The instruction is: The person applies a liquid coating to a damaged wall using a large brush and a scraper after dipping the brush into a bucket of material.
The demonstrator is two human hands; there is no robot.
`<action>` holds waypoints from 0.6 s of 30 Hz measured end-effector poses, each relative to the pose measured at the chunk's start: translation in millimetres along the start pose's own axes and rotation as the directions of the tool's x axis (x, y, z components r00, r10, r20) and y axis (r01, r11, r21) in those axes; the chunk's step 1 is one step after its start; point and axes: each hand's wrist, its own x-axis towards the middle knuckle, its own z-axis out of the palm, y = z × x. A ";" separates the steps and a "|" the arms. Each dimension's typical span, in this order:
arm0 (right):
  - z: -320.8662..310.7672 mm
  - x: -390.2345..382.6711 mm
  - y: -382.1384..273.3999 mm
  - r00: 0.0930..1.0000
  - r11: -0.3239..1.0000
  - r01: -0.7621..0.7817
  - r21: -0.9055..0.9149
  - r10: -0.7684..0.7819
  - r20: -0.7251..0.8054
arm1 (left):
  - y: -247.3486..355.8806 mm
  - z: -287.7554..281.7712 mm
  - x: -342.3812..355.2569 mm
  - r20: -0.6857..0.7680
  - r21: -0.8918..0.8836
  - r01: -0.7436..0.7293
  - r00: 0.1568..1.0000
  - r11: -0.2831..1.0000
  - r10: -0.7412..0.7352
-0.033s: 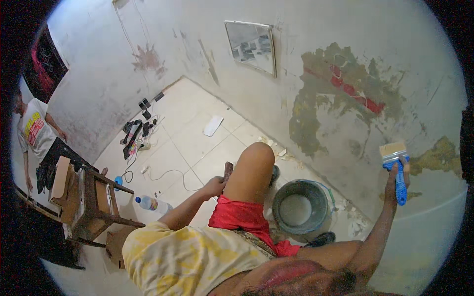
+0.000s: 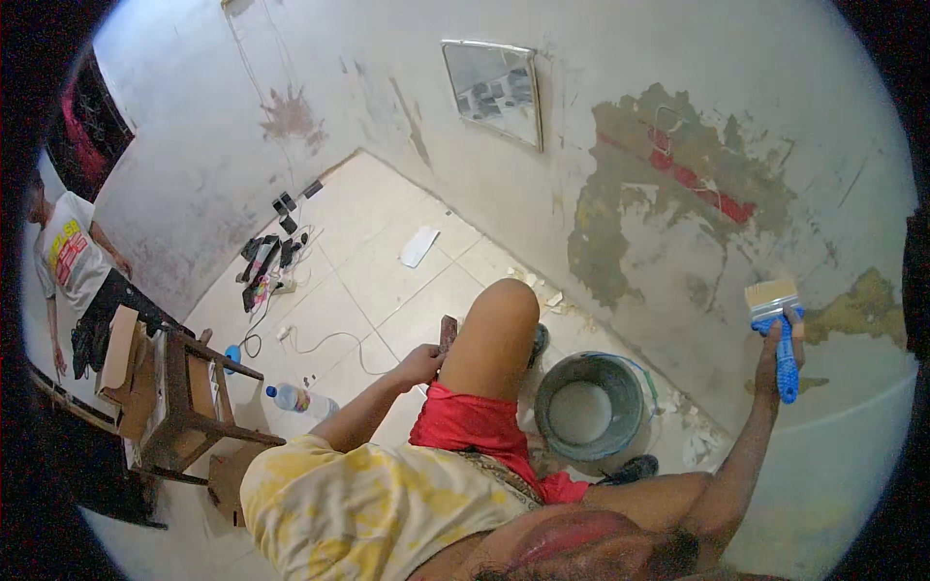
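My right hand [image 2: 772, 351] is closed round a wide flat paintbrush [image 2: 788, 373] with a blue handle, a metal band and pale bristles. The brush points upward at the wall, close to a brownish bare patch [image 2: 865, 308]; I cannot tell whether the bristles touch it. Beside my bent knee, my left hand [image 2: 419, 366] is closed on a short reddish-brown block-like thing [image 2: 449, 333], partly hidden by the fingers and leg. A dark bucket [image 2: 628, 399] with pale liquid at its bottom stands on the floor between my legs and the wall.
A mirror [image 2: 494, 92] hangs on the wall, left of a large peeled patch [image 2: 605, 232]. Plaster flakes line the wall's foot. On the tiles lie a bottle [image 2: 302, 401], a white sheet [image 2: 418, 247], cables and dark gear [image 2: 260, 261]. A wooden stool [image 2: 184, 412] and another person [image 2: 77, 252] are at left.
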 end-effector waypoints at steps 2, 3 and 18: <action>-4.1 0.5 1.2 0.998 0.998 -0.055 -0.013 0.056 0.007 | 24.4 -2.9 -7.6 0.038 -0.059 0.027 0.999 0.998 -0.024; -5.0 1.4 2.2 0.999 0.998 -0.047 -0.041 0.047 0.007 | 35.6 -6.5 -15.2 0.037 -0.058 0.026 0.999 0.998 -0.024; -1.8 -1.1 2.3 0.997 0.998 -0.068 -0.013 0.069 0.022 | 2.0 -10.8 -2.3 0.167 0.175 0.043 0.983 0.984 -0.073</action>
